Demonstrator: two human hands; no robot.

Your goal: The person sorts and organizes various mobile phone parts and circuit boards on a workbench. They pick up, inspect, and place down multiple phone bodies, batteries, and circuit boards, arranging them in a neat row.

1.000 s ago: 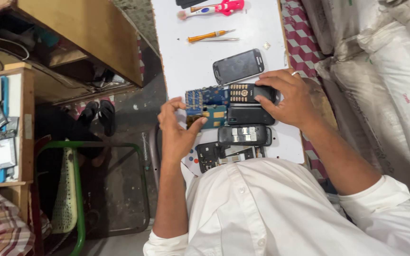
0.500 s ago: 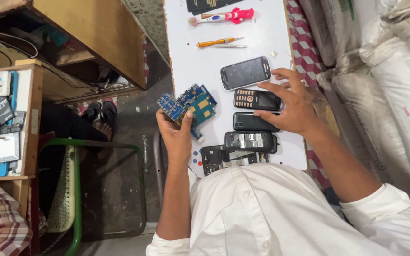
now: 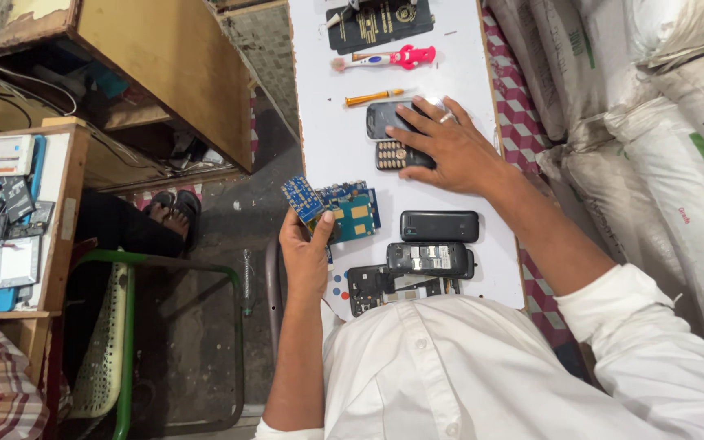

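White tabletop (image 3: 327, 155), left hand (image 3: 307, 253) gripping blue circuit boards (image 3: 332, 208) tilted up-left, right hand (image 3: 442, 147) flat on keypad phone (image 3: 397, 155).

The table (image 3: 319, 106) is white. The circuit boards (image 3: 332, 209) are blue with yellow patches. The brush (image 3: 385, 58) is white and pink, the screwdriver (image 3: 375, 97) orange. The chair frame (image 3: 128, 326) is green, the cloth (image 3: 515, 106) red-and-white checked, and the shirt (image 3: 482, 375) white.
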